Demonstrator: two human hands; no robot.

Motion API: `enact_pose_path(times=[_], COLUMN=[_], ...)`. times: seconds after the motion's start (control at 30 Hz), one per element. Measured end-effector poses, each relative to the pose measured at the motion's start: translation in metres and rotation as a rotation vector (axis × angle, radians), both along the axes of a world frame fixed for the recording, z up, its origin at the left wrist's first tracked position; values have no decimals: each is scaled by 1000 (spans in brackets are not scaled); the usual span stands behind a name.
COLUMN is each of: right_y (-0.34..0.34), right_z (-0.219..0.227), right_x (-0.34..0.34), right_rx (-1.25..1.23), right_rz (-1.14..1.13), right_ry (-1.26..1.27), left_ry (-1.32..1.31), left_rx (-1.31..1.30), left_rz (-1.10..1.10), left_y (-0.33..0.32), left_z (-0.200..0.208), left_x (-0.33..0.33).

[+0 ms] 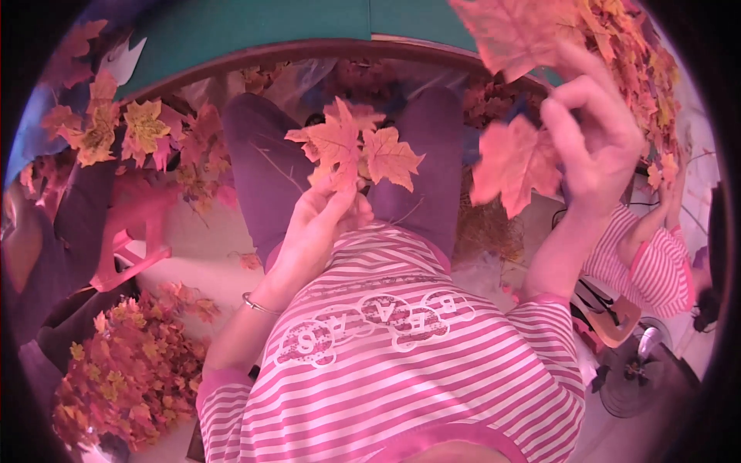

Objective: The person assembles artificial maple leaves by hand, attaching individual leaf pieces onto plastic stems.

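Observation:
My left hand is closed in front of my lap, its fingers pinching the base of a small cluster of orange artificial maple leaves. The cluster's leaves fan out above the fingertips. Raised at the right, my right hand pinches an artificial maple leaf sprig between thumb and fingers. One reddish-orange leaf of it hangs beside the wrist, and a larger leaf spreads above the fingers. Where the stems meet is partly hidden by the fingers. Thin bare stems lie across my thighs.
A green-topped table curves across the far side. Leaf heaps lie at lower left and far right. A pink stool stands left, a fan lower right. Other people sit at both sides, one in a striped shirt.

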State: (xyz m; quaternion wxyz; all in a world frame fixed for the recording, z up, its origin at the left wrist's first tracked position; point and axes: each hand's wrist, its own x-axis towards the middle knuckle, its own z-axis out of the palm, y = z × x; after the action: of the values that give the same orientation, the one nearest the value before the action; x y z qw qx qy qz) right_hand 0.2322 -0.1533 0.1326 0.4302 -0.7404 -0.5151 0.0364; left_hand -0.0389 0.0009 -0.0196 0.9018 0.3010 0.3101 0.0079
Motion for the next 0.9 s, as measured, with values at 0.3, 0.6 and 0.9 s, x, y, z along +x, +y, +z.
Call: enact_pose_path(times=[0.3, 0.6, 0.9], right_y=[10, 34, 50], right_z=[-34, -69, -136], right_x=[-37, -74, -125], right_rx=[-14, -136, -244], right_rz=[-107, 215, 312], right_ry=[-418, 271, 749], left_ry=[-101, -290, -98], left_rx=[64, -217, 264], left_rz=[-5, 79, 28], left_y=[23, 41, 48], left_z=[9, 0, -29], left_x=[28, 39, 10])
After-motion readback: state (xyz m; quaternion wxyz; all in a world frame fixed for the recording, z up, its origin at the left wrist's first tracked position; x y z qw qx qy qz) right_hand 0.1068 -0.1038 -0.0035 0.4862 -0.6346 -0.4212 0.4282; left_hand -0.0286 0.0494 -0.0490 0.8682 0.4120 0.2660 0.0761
